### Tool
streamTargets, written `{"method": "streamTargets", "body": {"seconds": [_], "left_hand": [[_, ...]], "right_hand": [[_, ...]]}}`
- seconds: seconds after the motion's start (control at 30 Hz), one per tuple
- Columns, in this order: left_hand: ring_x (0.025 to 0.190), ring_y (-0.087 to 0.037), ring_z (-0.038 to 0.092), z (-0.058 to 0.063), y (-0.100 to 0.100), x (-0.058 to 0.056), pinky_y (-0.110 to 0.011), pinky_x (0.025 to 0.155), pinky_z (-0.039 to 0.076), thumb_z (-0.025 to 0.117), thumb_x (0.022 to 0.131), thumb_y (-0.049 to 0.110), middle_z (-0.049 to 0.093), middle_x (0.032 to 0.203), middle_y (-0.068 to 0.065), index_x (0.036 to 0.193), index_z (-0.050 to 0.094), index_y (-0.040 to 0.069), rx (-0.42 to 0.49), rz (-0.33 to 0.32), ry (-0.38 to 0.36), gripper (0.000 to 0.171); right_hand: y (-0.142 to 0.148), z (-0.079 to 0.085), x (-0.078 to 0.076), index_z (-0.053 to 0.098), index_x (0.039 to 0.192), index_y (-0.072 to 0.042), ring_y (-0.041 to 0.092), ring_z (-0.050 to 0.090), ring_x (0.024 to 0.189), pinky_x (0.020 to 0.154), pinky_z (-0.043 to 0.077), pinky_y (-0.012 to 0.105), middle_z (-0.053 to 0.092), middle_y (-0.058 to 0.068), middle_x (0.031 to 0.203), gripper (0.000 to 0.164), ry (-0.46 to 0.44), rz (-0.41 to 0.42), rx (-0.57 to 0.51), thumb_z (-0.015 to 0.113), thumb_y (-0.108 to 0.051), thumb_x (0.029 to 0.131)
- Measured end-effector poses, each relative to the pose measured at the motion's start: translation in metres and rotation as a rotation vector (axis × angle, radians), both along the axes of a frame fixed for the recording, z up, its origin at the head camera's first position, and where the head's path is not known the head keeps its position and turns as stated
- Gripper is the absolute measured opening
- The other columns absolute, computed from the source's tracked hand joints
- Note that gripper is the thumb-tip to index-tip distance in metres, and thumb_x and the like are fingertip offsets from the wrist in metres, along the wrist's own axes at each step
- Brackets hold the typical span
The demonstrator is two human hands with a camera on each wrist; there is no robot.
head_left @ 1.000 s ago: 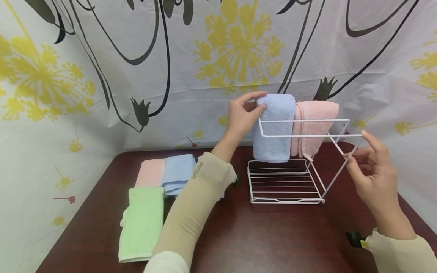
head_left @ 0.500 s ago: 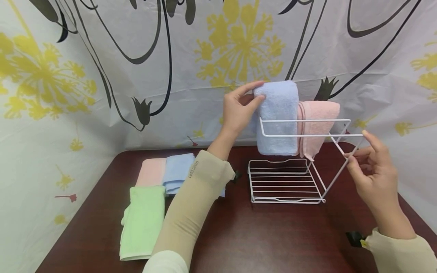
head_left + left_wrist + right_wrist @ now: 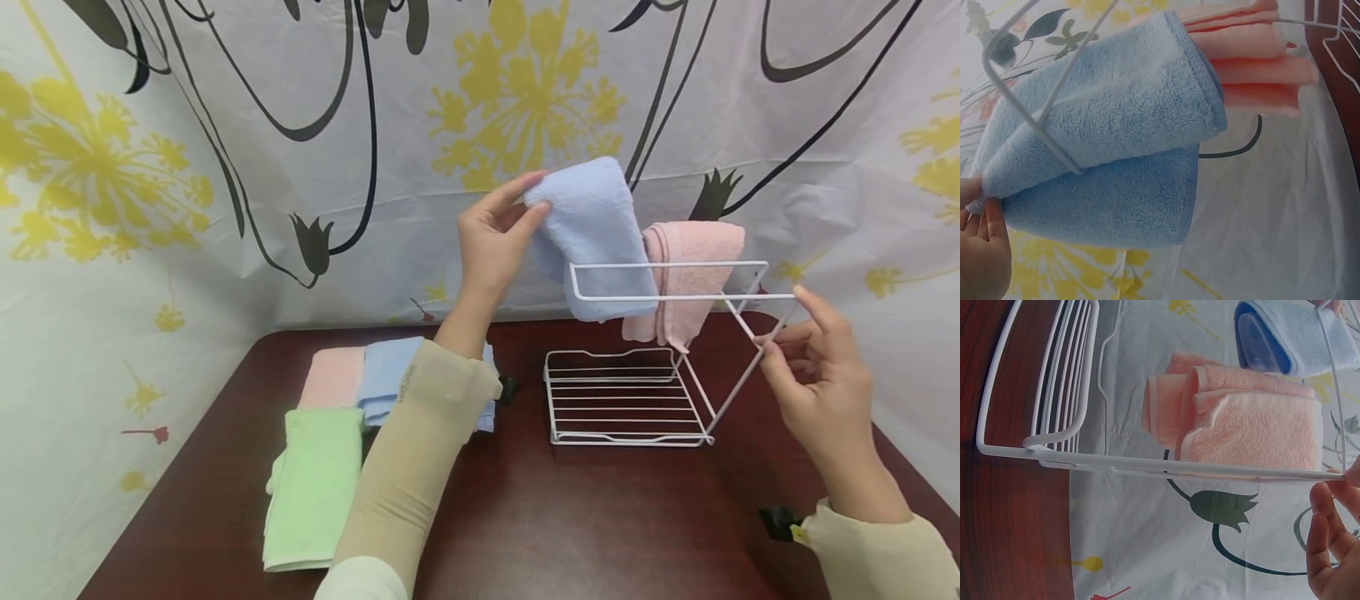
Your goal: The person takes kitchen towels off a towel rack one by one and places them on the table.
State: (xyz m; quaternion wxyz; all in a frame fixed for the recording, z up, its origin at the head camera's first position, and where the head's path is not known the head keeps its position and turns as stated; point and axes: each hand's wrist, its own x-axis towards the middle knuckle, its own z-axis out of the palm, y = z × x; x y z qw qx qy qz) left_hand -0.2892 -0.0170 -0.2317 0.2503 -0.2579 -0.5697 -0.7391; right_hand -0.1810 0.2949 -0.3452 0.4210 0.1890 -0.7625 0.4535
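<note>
My left hand (image 3: 491,246) pinches the upper left corner of a folded light blue towel (image 3: 592,208). The towel tilts up to the left, its lower part behind the top bars of a white wire rack (image 3: 626,443). In the left wrist view its two halves (image 3: 1129,112) hang apart around a bar. A folded pink towel (image 3: 693,250) drapes over the rack's upper bar, to the right of the blue one. My right hand (image 3: 821,375) grips the rack's right upright near the upper corner, fingertips on the wire (image 3: 1260,474).
On the left of the dark wood table (image 3: 570,533) lie a folded green towel (image 3: 315,492), a pink towel (image 3: 330,379) and a blue towel (image 3: 390,371), partly behind my left sleeve. A patterned sheet (image 3: 420,167) hangs close behind the rack.
My left hand has moved up and to the left, pulling the blue towel's corner with it. The towel has risen and tilted, showing more of the pink one. The right hand stays in place.
</note>
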Motion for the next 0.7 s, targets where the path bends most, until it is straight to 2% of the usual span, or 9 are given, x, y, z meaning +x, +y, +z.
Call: {"method": "streamTargets", "body": {"seconds": [0.17,0.33,0.53,0.7], "left_hand": [[0.093,-0.018,0.073,0.002,-0.008,0.002,-0.039,0.094,0.057,0.070,0.083,-0.015,0.065,0.122,-0.029,0.118,0.064,-0.015,0.059,0.001,0.019,0.036],[0.089,-0.009,0.071,0.003,-0.015,0.003,-0.036,0.093,0.057,0.068,0.083,-0.016,0.064,0.122,-0.032,0.119,0.062,-0.017,0.117,0.000,0.043,0.036],[0.088,-0.007,0.071,0.000,-0.022,0.006,-0.032,0.090,0.058,0.068,0.084,-0.016,0.063,0.122,-0.033,0.119,0.062,-0.017,0.159,0.037,0.059,0.036],[0.092,-0.010,0.071,-0.002,-0.030,0.010,-0.032,0.091,0.058,0.069,0.084,-0.014,0.065,0.123,-0.029,0.120,0.063,-0.014,0.188,0.066,0.049,0.036]], "right_hand": [[0.000,0.001,-0.001,0.040,0.143,0.005,-0.016,0.061,0.078,0.067,0.044,0.000,0.061,-0.025,0.093,0.059,0.001,0.004,0.001,0.055,0.015,0.086],[0.001,0.002,-0.001,0.040,0.143,0.005,-0.015,0.062,0.078,0.066,0.043,0.000,0.061,-0.025,0.093,0.060,0.000,0.008,0.000,0.054,0.015,0.086],[0.000,0.002,0.000,0.040,0.142,0.006,-0.015,0.062,0.079,0.068,0.044,0.000,0.062,-0.025,0.093,0.059,0.013,0.012,0.005,0.055,0.015,0.086],[0.000,0.001,0.001,0.041,0.142,0.006,-0.016,0.061,0.077,0.066,0.043,0.000,0.062,-0.026,0.093,0.059,0.011,0.004,0.009,0.055,0.015,0.086]]}}
